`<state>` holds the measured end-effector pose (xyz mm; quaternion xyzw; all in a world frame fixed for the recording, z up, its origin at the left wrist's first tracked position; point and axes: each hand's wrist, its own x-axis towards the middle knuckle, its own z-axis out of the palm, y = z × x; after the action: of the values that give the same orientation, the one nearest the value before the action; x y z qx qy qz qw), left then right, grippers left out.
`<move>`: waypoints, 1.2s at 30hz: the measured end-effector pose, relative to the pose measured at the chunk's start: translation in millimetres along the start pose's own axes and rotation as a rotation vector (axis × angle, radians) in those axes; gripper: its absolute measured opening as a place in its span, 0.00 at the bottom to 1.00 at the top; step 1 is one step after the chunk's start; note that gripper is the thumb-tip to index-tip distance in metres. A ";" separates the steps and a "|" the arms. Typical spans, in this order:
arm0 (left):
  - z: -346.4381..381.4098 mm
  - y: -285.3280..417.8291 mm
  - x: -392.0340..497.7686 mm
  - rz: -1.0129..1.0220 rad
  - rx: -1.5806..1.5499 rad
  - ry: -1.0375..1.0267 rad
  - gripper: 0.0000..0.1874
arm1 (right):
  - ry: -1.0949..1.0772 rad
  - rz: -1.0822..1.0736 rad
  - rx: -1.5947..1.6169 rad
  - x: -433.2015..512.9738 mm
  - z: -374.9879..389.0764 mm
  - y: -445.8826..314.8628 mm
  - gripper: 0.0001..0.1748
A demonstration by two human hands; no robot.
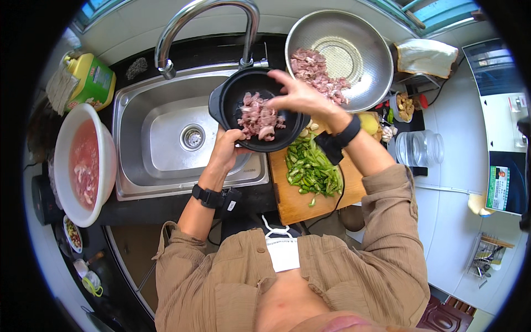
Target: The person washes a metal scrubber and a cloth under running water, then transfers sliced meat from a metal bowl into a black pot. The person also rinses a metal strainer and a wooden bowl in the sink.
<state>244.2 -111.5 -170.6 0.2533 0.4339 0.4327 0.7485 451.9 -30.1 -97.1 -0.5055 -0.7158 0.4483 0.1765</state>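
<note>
My left hand (228, 145) grips the near-left rim of a black two-handled pot (265, 79), held above the sink's right edge. Pieces of raw sliced meat (259, 116) lie in the pot. Over its right side hovers my right hand (300, 95), fingers spread and slightly blurred, with nothing visible in it. Behind that hand stands a wide steel wok or basin (369, 54) with more raw meat (311, 68) on its left side. Chopped green peppers (311, 166) are heaped on a wooden cutting board (290, 207) below the pot.
The steel sink (166, 124) has an arching chrome faucet (203, 8) behind it. A white bowl (110, 166) of pinkish water and meat stands left, near a yellow-green detergent jug (97, 79). At right are garlic (388, 133), a clear jar (417, 148) and a small ginger bowl (404, 108).
</note>
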 end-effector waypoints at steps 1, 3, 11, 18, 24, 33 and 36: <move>-0.6 -1.1 0.0 -0.007 -0.015 0.001 0.19 | 0.023 0.004 0.117 -6.6 -23.7 11.3 0.48; -1.2 -2.4 -0.3 -0.016 -0.042 -0.001 0.19 | 0.293 0.030 -0.336 -4.3 -64.4 37.8 0.50; 6.0 -4.5 4.3 -0.021 -0.051 -0.010 0.18 | 0.104 0.339 -0.438 -3.9 -75.7 126.2 0.57; 8.1 -14.3 11.9 -0.005 -0.047 -0.015 0.19 | 0.308 0.405 -0.682 7.0 -63.7 123.6 0.43; 10.0 -14.9 12.6 -0.062 -0.025 -0.045 0.29 | 0.527 0.296 -0.701 11.0 -57.1 134.5 0.22; 14.5 -9.7 10.8 -0.033 -0.010 -0.058 0.30 | 0.675 0.255 0.132 6.4 -97.5 113.3 0.18; 14.8 -8.8 9.3 -0.035 -0.023 -0.057 0.27 | 0.580 0.057 0.554 1.1 -87.3 79.7 0.16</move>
<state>263.2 -107.9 -173.9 0.2491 0.4117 0.4172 0.7710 558.1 18.2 -115.9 -0.5640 -0.4738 0.4679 0.4883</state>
